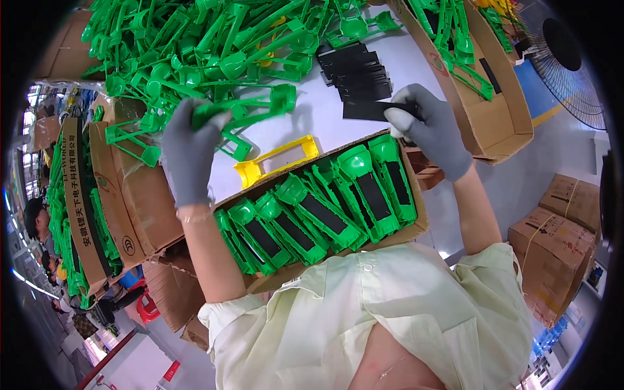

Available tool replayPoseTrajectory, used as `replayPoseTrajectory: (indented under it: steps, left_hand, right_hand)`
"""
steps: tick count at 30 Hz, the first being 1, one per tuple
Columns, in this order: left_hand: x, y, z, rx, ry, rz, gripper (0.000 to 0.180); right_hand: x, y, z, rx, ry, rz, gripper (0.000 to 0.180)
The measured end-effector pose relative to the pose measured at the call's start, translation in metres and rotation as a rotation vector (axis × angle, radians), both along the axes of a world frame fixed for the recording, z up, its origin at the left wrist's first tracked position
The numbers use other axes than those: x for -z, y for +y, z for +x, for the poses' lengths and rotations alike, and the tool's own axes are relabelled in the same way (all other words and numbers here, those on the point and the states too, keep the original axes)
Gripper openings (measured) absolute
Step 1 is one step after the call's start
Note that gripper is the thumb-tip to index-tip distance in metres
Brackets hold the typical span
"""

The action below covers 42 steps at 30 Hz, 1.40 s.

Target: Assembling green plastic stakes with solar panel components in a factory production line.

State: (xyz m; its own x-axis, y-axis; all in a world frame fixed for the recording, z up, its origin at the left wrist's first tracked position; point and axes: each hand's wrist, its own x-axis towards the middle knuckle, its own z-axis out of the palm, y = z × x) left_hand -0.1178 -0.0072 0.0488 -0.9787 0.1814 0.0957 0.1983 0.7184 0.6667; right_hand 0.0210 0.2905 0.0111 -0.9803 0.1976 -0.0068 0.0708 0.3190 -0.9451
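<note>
Your left hand (188,149) gripped a green frame (282,100) over the left part of the worktop (283,131), while your right hand (439,130) pinched a black strip (364,111) by its right end, well apart from the frame. The step seemed best done with the frame held steady and the strip kept flat and squared to its long rails. The frame looked glossy, open and slender, slightly blurred, with a boxy right end; the strip was thin, dark and rectangular.

The left of 2 head-worn fisheye cameras faces down over the white worktable (309,117), near the left glove (190,149) and right glove (437,130), with curved edges.
</note>
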Motion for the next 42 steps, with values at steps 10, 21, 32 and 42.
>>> replayPoseTrajectory:
  steps: [10,21,32,42]
  left_hand:
    - [0.012,0.006,0.114,-0.021,-0.692,0.974,0.028]
    - [0.005,0.026,0.135,-0.056,-0.764,1.0,0.029]
    - [0.005,0.041,0.142,-0.045,-0.813,0.972,0.03]
    - [0.002,0.026,0.153,0.019,-0.792,0.754,0.024]
  right_hand:
    - [-0.036,-0.052,0.009,-0.275,0.048,0.101,0.018]
    - [-0.032,-0.062,0.016,-0.213,0.114,0.359,0.019]
    - [-0.026,-0.061,0.027,-0.23,0.121,0.461,0.025]
    - [-0.019,-0.046,0.041,-0.198,0.068,0.415,0.042]
